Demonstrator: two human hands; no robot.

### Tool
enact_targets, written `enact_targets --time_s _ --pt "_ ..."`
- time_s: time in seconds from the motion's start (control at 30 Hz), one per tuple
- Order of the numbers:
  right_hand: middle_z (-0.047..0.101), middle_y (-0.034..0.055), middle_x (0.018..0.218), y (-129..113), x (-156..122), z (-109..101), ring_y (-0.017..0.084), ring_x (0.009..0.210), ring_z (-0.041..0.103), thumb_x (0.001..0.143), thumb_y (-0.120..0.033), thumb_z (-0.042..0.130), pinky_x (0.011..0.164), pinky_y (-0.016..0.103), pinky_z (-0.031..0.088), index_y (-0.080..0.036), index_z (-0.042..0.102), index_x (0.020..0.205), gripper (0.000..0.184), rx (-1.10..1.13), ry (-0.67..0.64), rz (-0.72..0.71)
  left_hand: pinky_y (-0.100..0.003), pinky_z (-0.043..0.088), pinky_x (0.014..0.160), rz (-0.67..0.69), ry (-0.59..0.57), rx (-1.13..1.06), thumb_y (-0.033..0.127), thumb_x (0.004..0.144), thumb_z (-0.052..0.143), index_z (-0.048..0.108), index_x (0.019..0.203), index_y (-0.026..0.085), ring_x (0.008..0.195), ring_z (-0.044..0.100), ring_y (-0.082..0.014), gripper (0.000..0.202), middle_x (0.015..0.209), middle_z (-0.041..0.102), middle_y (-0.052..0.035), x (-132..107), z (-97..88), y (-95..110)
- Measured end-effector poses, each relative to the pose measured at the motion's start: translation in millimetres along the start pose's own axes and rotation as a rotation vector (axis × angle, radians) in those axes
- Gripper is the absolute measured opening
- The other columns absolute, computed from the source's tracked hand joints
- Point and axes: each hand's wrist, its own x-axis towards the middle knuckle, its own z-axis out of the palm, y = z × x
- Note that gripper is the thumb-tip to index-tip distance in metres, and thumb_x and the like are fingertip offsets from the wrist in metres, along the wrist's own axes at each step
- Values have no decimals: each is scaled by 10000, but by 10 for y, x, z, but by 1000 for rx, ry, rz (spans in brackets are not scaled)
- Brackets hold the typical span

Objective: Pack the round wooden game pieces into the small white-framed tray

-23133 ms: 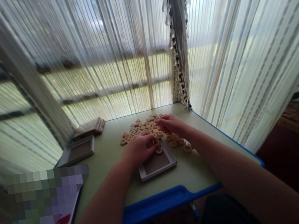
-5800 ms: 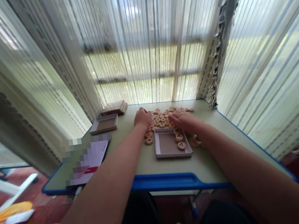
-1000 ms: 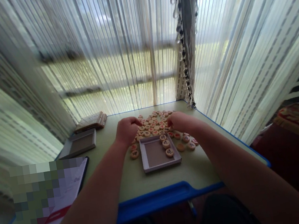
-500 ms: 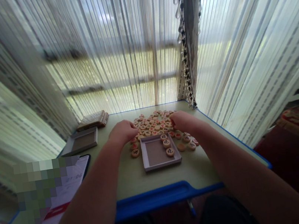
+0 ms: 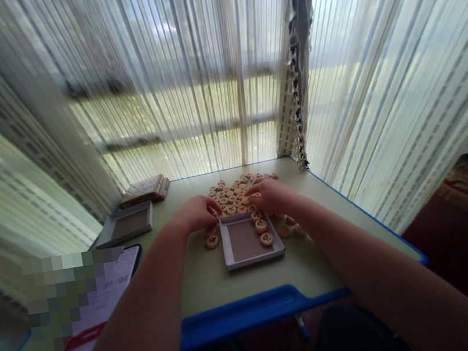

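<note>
A pile of round wooden game pieces (image 5: 233, 192) with red and black marks lies at the far middle of the green table (image 5: 214, 278). Just in front of it sits a shallow grey tray (image 5: 245, 248) with three pieces (image 5: 261, 226) in a row along its right side. My left hand (image 5: 198, 212) rests at the pile's left edge with its fingers curled. My right hand (image 5: 270, 194) reaches leftward over the pile's near right part, fingertips bent down onto the pieces. What either hand grips is hidden.
A loose piece (image 5: 211, 241) lies left of the tray, and others sit to its right under my forearm. A second grey tray (image 5: 125, 224) and a folded board (image 5: 143, 189) are at the far left. A phone with papers (image 5: 101, 289) lies near left. Curtains (image 5: 336, 95) surround the table.
My right hand has slid left across the pile toward the tray's far edge. My left hand has shifted slightly right. The three pieces in the tray stay put.
</note>
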Motion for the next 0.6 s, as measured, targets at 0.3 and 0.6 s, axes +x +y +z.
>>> enact_targets --time_s 0.3,0.6 --pt "614 59 928 19 37 99 166 851 542 731 -455 514 785 239 385 -222 687 855 315 30 14 -9 -186 351 470 37 15 53 191 521 557 647 769 182 534 522 -109 264 569 566 32 6 25 -11" --pt "630 65 927 -22 27 95 179 884 541 737 -466 508 787 248 381 -235 666 944 348 -7 1 16 -195 359 514 118 71 160 233 563 552 666 874 228 566 524 -120 332 595 559 27 -12 6 12"
